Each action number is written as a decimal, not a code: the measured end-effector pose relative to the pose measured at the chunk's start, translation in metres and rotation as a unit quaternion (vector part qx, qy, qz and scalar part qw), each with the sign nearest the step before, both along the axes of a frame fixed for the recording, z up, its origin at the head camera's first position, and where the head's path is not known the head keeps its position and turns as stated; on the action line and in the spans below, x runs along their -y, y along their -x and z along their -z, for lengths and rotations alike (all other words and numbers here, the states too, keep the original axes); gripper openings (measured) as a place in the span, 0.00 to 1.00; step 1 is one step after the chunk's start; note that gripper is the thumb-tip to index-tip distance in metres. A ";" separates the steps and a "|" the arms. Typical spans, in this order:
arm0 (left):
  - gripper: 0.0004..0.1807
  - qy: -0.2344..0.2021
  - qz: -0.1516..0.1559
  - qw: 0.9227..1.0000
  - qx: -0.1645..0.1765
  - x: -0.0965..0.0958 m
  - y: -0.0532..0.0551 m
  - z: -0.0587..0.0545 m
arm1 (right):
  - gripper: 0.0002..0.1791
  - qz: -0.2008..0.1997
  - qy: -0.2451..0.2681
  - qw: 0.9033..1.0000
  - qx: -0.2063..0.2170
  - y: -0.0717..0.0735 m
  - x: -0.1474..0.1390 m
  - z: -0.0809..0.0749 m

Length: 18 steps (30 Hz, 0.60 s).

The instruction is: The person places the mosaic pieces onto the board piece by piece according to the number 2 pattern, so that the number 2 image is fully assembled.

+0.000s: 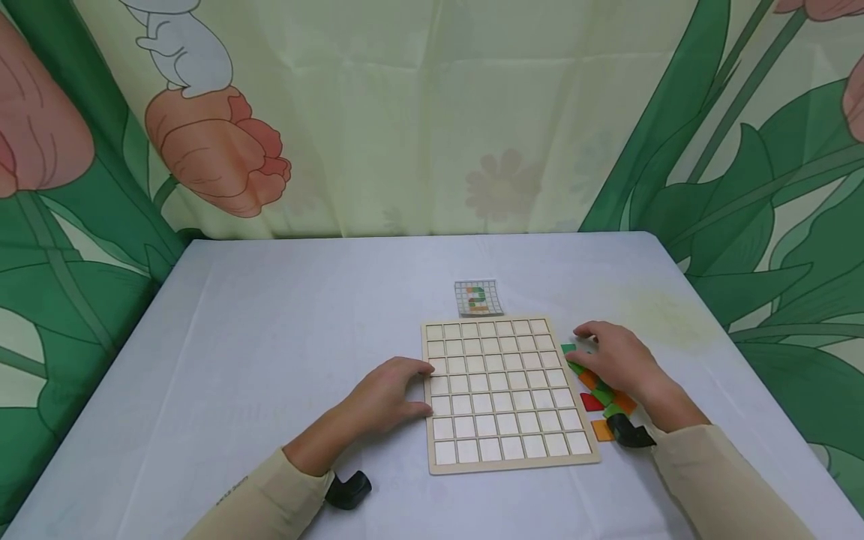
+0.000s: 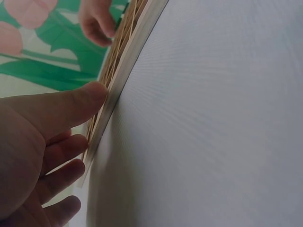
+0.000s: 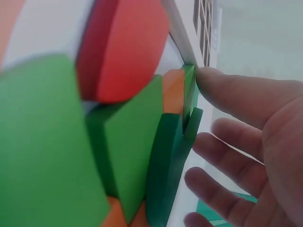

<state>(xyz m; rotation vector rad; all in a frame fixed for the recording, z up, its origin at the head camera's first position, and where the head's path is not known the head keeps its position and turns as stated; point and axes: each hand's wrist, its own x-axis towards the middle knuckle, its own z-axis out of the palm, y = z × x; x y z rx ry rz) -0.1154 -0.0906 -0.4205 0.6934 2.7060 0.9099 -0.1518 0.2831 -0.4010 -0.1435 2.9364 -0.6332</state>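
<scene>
A wooden grid board (image 1: 513,466) with white cells lies flat on the table. My left hand (image 1: 383,397) is at its left edge, thumb and fingers spread. In the left wrist view the thumb (image 2: 71,105) meets the side of the board. Beside the right edge, my right hand (image 1: 617,358) hovers over a cluster of coloured tiles with its fingers loosely bent. The right wrist view shows its thumb (image 3: 232,90) right at a small green tile and the board's rim. Closer in are a red tile (image 3: 135,47), a green tile (image 3: 135,142) and a dark green tile (image 3: 163,165).
Just beyond the board's far edge lies a small gridded card (image 1: 478,298) with a coloured figure on it. An orange tile (image 1: 602,430) sits near the board's lower right corner. White cloth covers the table (image 1: 270,322), and a printed curtain (image 1: 405,120) hangs behind it.
</scene>
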 end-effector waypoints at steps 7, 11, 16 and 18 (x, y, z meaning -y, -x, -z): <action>0.30 0.001 0.002 1.000 0.004 0.000 -0.001 -0.001 | 0.29 0.018 0.024 0.999 0.024 0.002 0.001 0.000; 0.30 0.002 0.001 1.000 0.006 -0.001 -0.001 -0.002 | 0.28 0.019 0.024 0.999 0.028 0.004 0.002 -0.001; 0.30 0.010 -0.003 1.000 0.009 -0.001 -0.001 -0.003 | 0.28 0.020 0.022 0.999 0.031 0.006 0.003 -0.001; 0.30 0.011 -0.003 1.000 0.009 -0.001 -0.002 -0.003 | 0.27 0.020 0.023 0.999 0.032 0.006 0.003 -0.001</action>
